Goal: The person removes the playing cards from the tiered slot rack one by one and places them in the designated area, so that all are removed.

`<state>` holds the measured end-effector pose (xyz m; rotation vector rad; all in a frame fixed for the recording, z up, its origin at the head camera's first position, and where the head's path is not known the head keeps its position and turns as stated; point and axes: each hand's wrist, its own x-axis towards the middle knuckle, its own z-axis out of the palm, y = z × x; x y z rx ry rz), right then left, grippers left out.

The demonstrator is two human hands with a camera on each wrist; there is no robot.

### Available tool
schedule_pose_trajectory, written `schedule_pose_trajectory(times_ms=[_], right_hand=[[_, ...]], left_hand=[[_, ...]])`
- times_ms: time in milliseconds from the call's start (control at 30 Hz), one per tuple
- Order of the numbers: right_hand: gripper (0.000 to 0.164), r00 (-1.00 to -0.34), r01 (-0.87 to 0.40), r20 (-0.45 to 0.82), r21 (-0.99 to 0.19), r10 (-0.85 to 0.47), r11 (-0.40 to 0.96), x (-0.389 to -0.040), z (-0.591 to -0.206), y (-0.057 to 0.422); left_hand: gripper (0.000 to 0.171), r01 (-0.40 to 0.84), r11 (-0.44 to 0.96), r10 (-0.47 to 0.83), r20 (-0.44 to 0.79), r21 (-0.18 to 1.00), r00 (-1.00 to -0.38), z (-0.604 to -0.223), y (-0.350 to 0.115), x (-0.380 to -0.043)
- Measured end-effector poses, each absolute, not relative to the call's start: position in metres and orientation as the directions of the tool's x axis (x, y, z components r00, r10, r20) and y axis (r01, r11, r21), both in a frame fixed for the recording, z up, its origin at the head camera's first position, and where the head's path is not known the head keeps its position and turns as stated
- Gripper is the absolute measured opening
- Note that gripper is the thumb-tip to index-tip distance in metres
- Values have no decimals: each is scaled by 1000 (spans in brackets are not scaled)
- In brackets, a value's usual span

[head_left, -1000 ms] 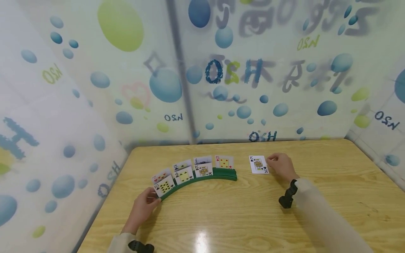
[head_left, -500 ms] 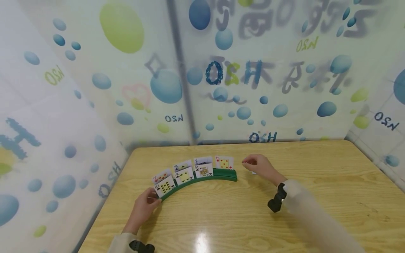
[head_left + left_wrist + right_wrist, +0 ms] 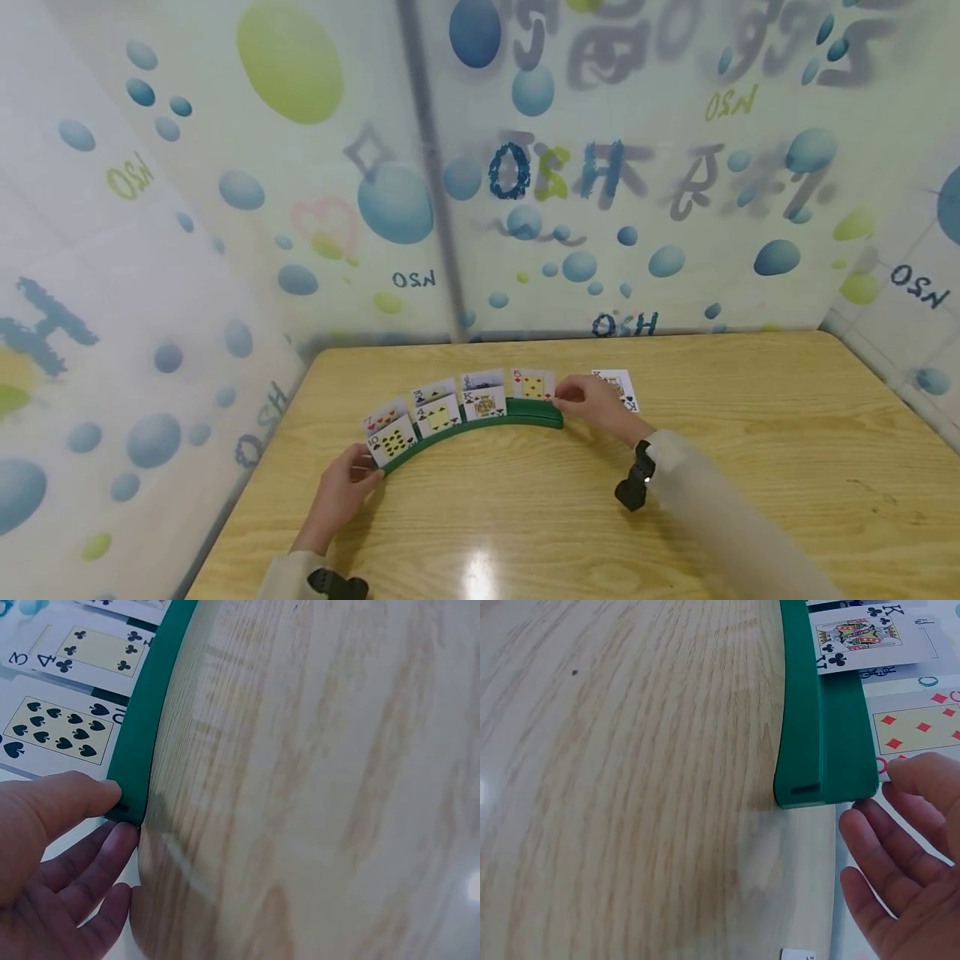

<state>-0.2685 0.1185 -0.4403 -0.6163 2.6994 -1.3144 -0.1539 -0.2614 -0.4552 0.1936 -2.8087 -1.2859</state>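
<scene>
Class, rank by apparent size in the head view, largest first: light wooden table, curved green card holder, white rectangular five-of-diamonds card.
1. Wooden table
2. Green card holder
3. Five-of-diamonds card

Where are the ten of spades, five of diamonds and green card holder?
Ten of spades [image 3: 64,730], left wrist view: face centre.
Five of diamonds [image 3: 533,385], head view: face centre.
Green card holder [image 3: 844,739], right wrist view: bare surface near its end.

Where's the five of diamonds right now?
In the head view, the five of diamonds stands at the right end of the green holder, beside the right hand.
</scene>
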Motion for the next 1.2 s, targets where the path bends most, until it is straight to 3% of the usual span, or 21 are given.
schedule_pose_trajectory(times_ms=[1200], right_hand=[[9, -928, -288, 92, -791, -360, 540, -270, -441, 115]], left_hand=[[28, -106, 638, -141, -20, 762, -990, -457, -262, -155]])
